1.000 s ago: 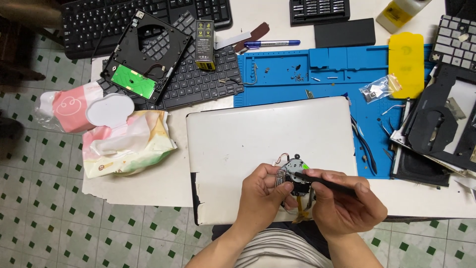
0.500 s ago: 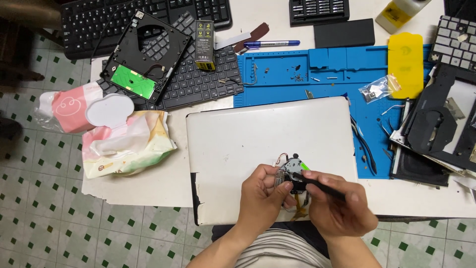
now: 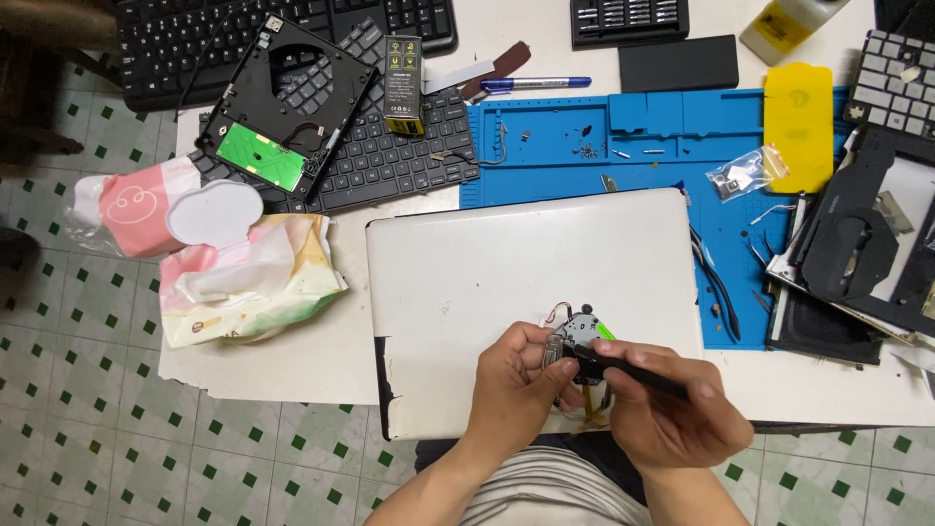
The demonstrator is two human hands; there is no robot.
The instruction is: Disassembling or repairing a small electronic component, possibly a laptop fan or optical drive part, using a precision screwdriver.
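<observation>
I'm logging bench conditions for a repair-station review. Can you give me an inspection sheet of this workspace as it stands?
Surface: white table with a closed white laptop as work pad; blue repair mat behind it.
Job's things: small grey module with fine wires, held over the laptop; black tool laid against it.
Clutter: wet-wipe packs, black keyboards, opened black casing with green board, pen, yellow plastic piece, tweezers, dismantled parts at right.
Grippers: left hand holds the module; right hand holds the tool.
Cables: only the module's thin leads.
Surroundings: green-and-white tiled floor.
</observation>
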